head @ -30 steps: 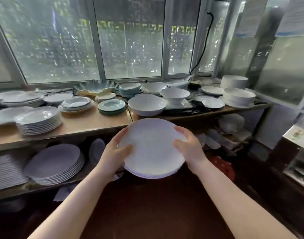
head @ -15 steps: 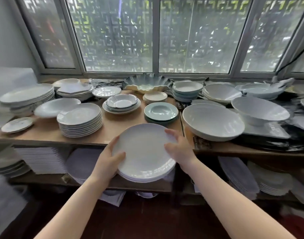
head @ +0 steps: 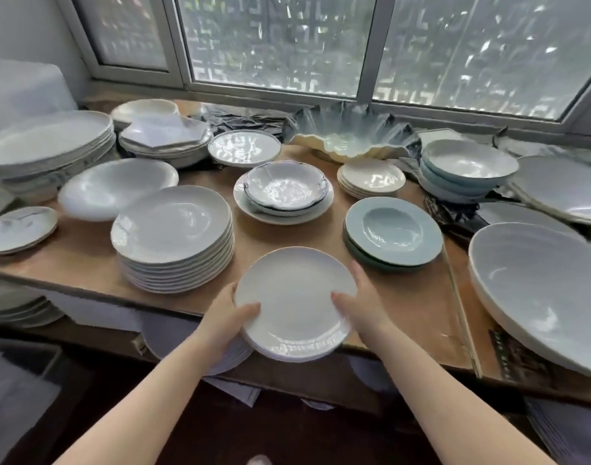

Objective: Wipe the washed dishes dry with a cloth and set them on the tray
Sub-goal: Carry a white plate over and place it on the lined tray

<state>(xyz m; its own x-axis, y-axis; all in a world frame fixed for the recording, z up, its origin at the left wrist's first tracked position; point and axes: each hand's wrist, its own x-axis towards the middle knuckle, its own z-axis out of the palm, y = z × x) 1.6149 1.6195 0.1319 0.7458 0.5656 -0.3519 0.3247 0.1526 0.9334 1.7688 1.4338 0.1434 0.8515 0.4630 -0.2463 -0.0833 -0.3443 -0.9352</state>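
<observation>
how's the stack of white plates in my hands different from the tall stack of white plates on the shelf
The small stack of round white plates is short and gripped by the left hand and right hand; the tall stack of white plates holds more, wider plates, untouched on the wooden shelf. Both are glossy.

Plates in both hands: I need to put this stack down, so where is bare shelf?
Bare wood lies under the held plates, between the tall white stack and the blue-green plates. More lies right of the right hand, before the big bowl. The back row is crowded.
</observation>
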